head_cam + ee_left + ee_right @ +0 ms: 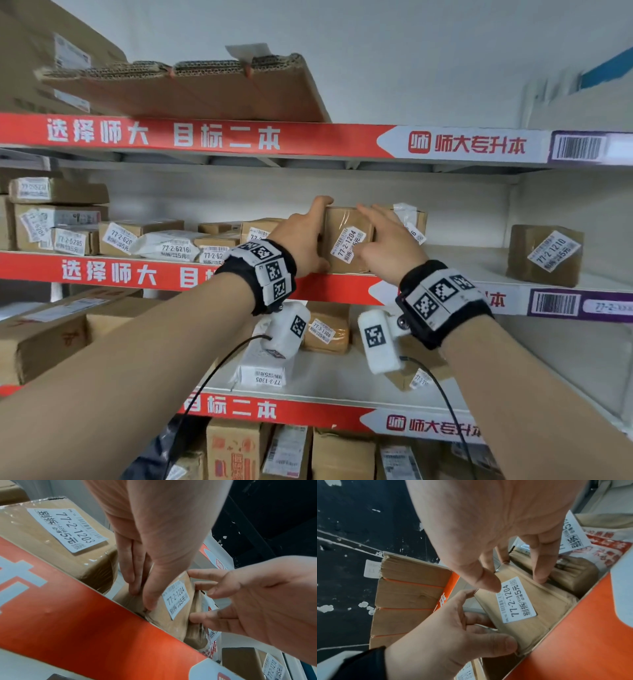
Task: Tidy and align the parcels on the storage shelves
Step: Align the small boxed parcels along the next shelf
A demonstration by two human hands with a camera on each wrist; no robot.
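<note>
A small brown taped parcel labelled 77-2-1204 stands on the middle shelf near its red front edge. My left hand grips the parcel's left side, fingers over the top corner and thumb low on the front face. The left wrist view shows that thumb beside the label on the parcel. My right hand has spread, fairly straight fingers touching the parcel's right edge. In the right wrist view its thumb rests by the label on the parcel and a fingertip on the far edge.
Parcel 77-2-1203 sits just left of the held one. A white-and-red bag lies behind on the right. Parcel 77-2-1210 stands farther right, with bare shelf between. More parcels crowd the left; flat cardboard lies above.
</note>
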